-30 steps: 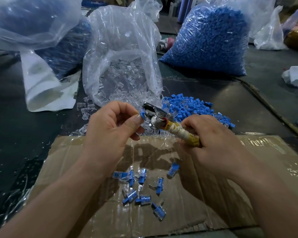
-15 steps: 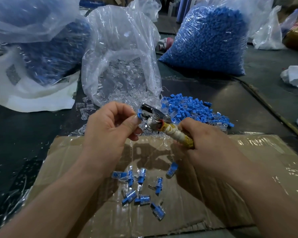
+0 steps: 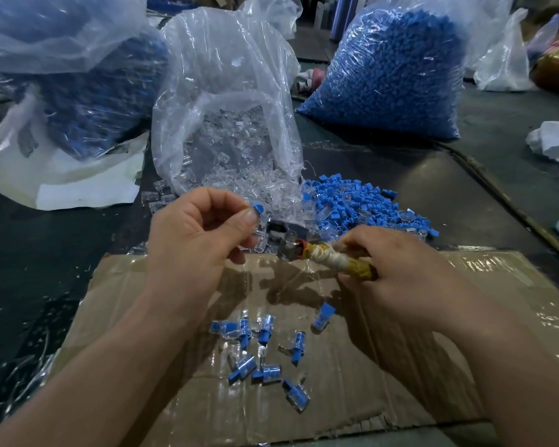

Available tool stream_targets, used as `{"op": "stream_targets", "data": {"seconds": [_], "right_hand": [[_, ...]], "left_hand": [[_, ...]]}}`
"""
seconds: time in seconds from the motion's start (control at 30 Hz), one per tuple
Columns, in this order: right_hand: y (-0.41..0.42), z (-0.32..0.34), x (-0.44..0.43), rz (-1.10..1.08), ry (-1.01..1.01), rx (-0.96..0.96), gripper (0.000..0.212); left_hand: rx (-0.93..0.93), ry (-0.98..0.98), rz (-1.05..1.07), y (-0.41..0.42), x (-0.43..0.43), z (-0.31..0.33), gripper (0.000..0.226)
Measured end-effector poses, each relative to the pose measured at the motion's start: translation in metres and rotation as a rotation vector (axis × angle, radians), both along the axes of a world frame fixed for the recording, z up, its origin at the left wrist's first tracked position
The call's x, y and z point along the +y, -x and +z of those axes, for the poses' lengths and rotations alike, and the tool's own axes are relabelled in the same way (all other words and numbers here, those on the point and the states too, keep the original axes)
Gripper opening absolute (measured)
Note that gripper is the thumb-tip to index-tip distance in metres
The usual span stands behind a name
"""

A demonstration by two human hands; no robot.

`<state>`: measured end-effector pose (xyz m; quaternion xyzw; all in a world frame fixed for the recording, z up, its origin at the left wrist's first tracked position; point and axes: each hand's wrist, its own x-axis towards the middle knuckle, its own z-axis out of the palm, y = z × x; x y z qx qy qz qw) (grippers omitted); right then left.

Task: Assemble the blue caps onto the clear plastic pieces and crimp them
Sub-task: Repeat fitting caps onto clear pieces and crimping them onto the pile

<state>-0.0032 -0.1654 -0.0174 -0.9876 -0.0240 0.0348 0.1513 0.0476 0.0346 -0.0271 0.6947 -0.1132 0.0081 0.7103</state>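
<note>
Mid-frame, our left hand (image 3: 194, 240) is pinching one capped clear piece (image 3: 258, 210) and our right hand (image 3: 400, 272) is gripping one crimping tool (image 3: 323, 258), above about nine finished pieces (image 3: 265, 353) on the cardboard (image 3: 465, 317). The piece is now sitting clear of the tool's head, unlike before. Up top, the centre bag (image 3: 226, 53) is holding clear pieces (image 3: 233, 140), the left bag (image 3: 46, 33) and the right bag (image 3: 484, 33) blue caps (image 3: 388, 85).

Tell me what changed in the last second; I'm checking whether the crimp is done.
The head of the crimping tool dropped down and away from the capped piece, which sat at its jaws before; the piece is now free, pinched in the left hand. The right hand keeps gripping the tool's wrapped handle. The finished pieces on the cardboard have not moved.
</note>
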Motion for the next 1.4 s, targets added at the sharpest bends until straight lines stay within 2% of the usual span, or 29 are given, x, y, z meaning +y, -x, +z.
{"op": "stream_targets", "data": {"seconds": [0.1,0.17,0.23,0.3,0.33,0.43,0.57,0.6,0.67,0.7,0.77,0.83,0.9,0.97,1.03,1.1,1.4], "right_hand": [[0.0,-0.002,0.002,0.029,0.072,0.04,0.022],[-0.001,-0.004,0.004,0.035,0.12,0.058,0.03],[-0.003,-0.006,0.004,0.029,0.138,0.067,0.039],[-0.004,-0.006,0.004,0.031,0.131,0.093,0.048],[-0.004,-0.006,0.003,0.039,0.129,0.106,0.054],[-0.004,-0.006,0.0,0.069,0.125,0.136,0.069],[-0.002,-0.005,-0.003,0.081,0.094,0.168,0.083],[-0.002,-0.004,-0.004,0.08,0.078,0.174,0.084],[-0.003,-0.002,-0.007,0.073,0.031,0.183,0.078],[-0.003,0.0,-0.008,0.064,-0.002,0.179,0.075],[-0.003,0.004,-0.009,0.018,-0.076,0.147,0.068],[-0.004,0.006,-0.013,-0.067,-0.165,0.053,0.055],[-0.005,0.006,-0.018,-0.169,-0.238,-0.097,0.032],[-0.007,0.005,-0.024,-0.282,-0.296,-0.231,0.012],[-0.008,0.004,-0.027,-0.369,-0.341,-0.332,0.014],[-0.008,0.003,-0.029,-0.427,-0.384,-0.406,0.018],[-0.01,0.001,-0.031,-0.5,-0.456,-0.504,0.021]], "left_hand": [[0.029,0.028,-0.15,0.006,0.0,0.006,0.002],[0.064,-0.001,-0.317,0.009,0.0,0.008,0.009],[0.077,-0.098,-0.478,0.012,0.001,0.008,0.018],[0.038,-0.245,-0.59,0.013,0.0,0.006,0.014],[0.005,-0.319,-0.625,0.013,-0.001,0.004,0.008],[-0.096,-0.483,-0.677,0.011,-0.003,-0.002,0.012],[-0.096,-0.469,-0.772,0.012,-0.003,-0.003,0.01],[-0.102,-0.452,-0.758,0.012,-0.002,-0.003,0.006],[-0.083,-0.399,-0.65,0.012,-0.002,-0.002,0.014],[-0.052,-0.359,-0.553,0.011,-0.001,-0.002,0.015],[-0.044,-0.333,-0.268,0.006,-0.001,-0.002,0.005],[-0.11,-0.449,0.017,-0.001,0.0,-0.007,0.015],[-0.147,-0.585,0.149,-0.007,0.001,-0.011,0.017],[-0.165,-0.739,0.124,-0.01,0.003,-0.016,0.023],[-0.171,-0.886,0.035,-0.012,0.003,-0.023,0.04],[-0.179,-0.973,0.003,-0.014,0.004,-0.026,0.045],[-0.2,-1.037,-0.038,-0.016,0.003,-0.023,0.008]]}}
